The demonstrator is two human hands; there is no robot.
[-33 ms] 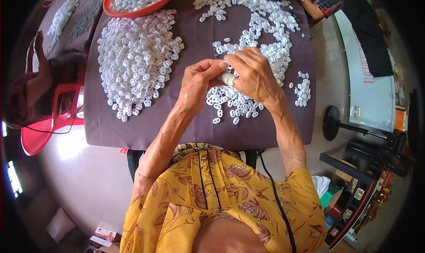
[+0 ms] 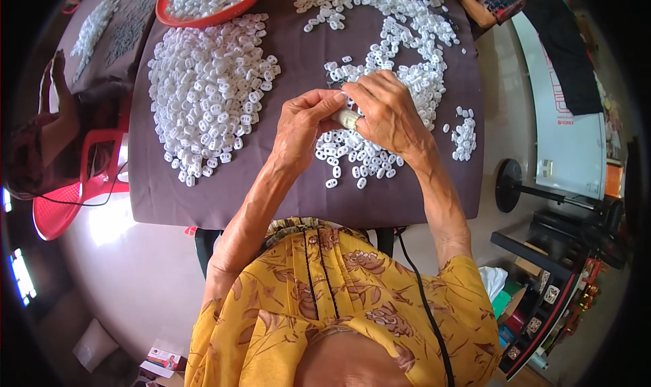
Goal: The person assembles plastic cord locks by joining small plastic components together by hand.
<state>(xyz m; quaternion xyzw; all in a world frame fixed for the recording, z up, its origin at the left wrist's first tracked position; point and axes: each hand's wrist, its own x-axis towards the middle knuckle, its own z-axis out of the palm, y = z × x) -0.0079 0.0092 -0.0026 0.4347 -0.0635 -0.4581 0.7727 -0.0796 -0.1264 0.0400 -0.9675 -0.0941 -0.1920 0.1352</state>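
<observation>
We pinch a small white plastic piece (image 2: 348, 118) between both hands: left hand (image 2: 303, 126) at nine o'clock, right hand (image 2: 388, 110) curled over it.

Short-sleeved yellow blouse (image 2: 339, 299) with brown floral print, bare forearms

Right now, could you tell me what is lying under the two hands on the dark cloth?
Under the left hand and right hand lies a pile of small white pieces on the dark cloth. They pinch one white piece; pieces directly beneath the palms are covered.
</observation>
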